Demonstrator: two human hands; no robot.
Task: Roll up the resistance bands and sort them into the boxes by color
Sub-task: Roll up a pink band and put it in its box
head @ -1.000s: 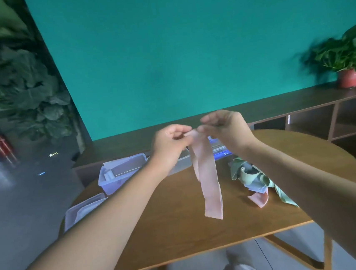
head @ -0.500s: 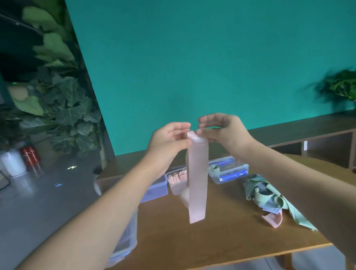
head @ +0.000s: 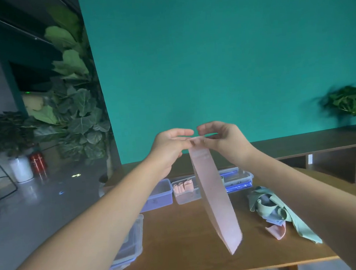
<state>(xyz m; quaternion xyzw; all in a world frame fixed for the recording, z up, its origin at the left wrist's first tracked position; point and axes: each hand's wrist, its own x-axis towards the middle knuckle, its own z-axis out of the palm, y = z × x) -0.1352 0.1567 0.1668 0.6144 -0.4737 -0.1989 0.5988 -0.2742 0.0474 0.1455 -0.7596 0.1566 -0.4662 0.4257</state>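
Counter (head: 184, 251) is sitting lower in view than a second ago, with more wall above it; the head is tilting up. Boxes are showing better now: pink-roll box (head: 185, 191) behind the pink band, empty box (head: 156, 194) to its left, blue box (head: 237, 178) to its right. Pink band (head: 214, 198) is hanging flat and full length above the counter, less twisted than before, lower end swinging right. Band pile (head: 275, 210) is lying right of it, untouched. Left hand (head: 169, 145) and right hand (head: 223, 139) are both pinching the band's top end with their fingers. Rolling is likely just starting; no visible roll yet.
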